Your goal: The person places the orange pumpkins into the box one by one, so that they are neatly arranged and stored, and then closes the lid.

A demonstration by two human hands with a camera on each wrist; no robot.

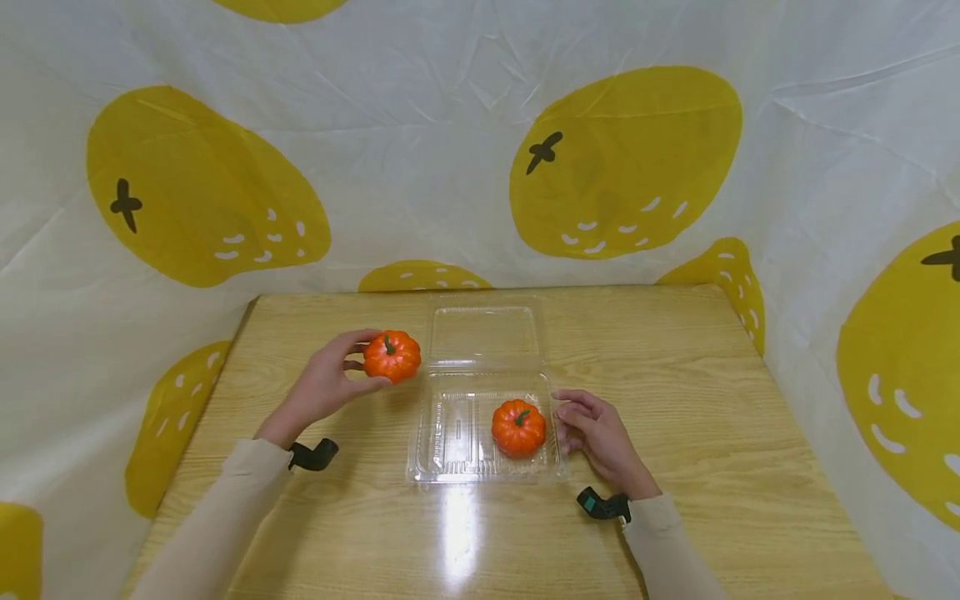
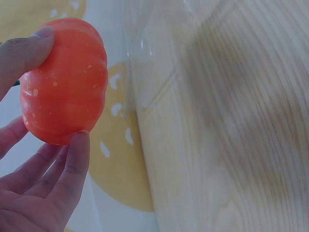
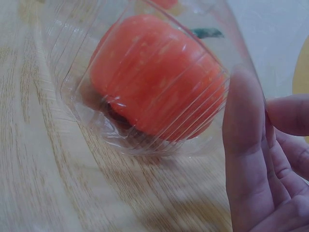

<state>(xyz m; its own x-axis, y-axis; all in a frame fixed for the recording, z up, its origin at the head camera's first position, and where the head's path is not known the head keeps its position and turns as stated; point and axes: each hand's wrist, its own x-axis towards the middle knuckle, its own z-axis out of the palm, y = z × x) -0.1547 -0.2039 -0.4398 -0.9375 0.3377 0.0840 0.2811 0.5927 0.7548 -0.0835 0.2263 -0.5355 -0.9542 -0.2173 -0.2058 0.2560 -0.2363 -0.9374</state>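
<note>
My left hand (image 1: 332, 379) grips a small orange toy pumpkin (image 1: 392, 357) with a green stem, just left of a clear plastic clamshell container (image 1: 450, 479). In the left wrist view the thumb presses one side of the pumpkin (image 2: 67, 82) and the fingertips the other. The container lies with its lid (image 1: 486, 333) folded open toward the back. A second orange pumpkin (image 1: 519, 428) sits in the right half of its base. At the base's right side, my right hand (image 1: 597, 435) pinches the rim; in the right wrist view the clear wall (image 3: 203, 111) runs between its fingers.
The container rests on a light wood-grain table (image 1: 675, 383). A white cloth (image 1: 420, 167) with large yellow fruit prints hangs behind the table and along both sides. Each wrist wears a small black camera mount (image 1: 313, 455).
</note>
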